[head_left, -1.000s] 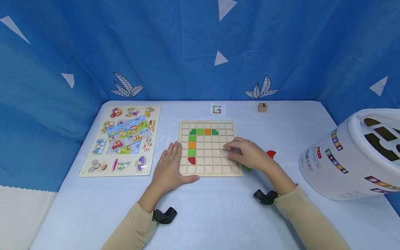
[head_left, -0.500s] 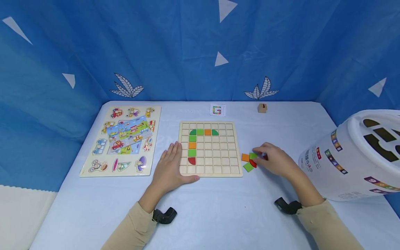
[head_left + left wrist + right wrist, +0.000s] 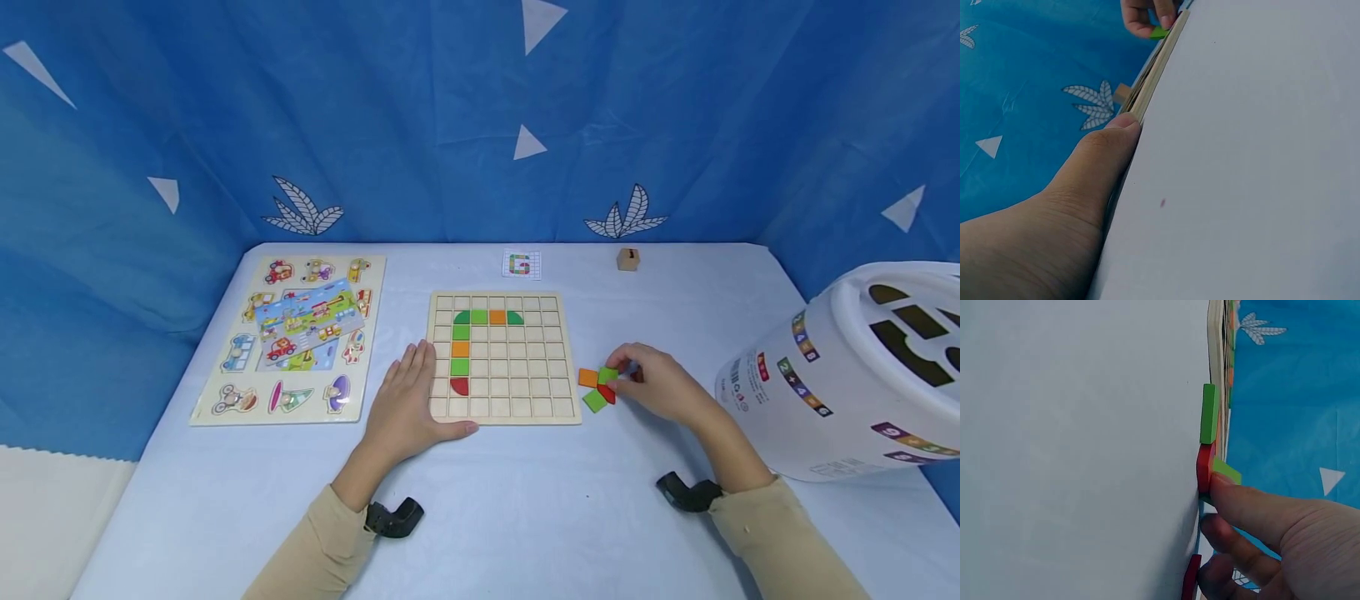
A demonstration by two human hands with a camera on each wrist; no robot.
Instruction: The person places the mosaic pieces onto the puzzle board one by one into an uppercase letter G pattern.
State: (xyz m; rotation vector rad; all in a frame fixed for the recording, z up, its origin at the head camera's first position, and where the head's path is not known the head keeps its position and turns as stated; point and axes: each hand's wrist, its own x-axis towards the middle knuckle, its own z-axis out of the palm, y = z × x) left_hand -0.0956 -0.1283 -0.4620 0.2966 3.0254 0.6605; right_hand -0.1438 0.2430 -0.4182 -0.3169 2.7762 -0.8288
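A wooden grid board [image 3: 517,392] lies mid-table, bearing green, orange and red tiles in a hooked line. My left hand [image 3: 405,404] rests at its left side with straight fingers, the thumb along the front edge. Right of the board, my right hand [image 3: 656,379] pinches a light green square tile [image 3: 607,376] between thumb and finger. Touching or close by are an orange square tile [image 3: 588,377], a red quarter-round tile [image 3: 607,394] and another green tile [image 3: 595,401]. In the right wrist view, a second red piece [image 3: 1191,576] stands by the curled fingers; the hand hides it from the head view.
A small pattern card [image 3: 521,264] and a wooden cube [image 3: 627,259] sit behind the board. At left lies a vehicle peg puzzle [image 3: 300,400] with picture cards [image 3: 311,321] on it. A large white bucket [image 3: 795,417] stands at right.
The right hand has moved from the board's right side out to the loose tiles, uncovering several of them, and now pinches the green one. The left hand has stayed put.
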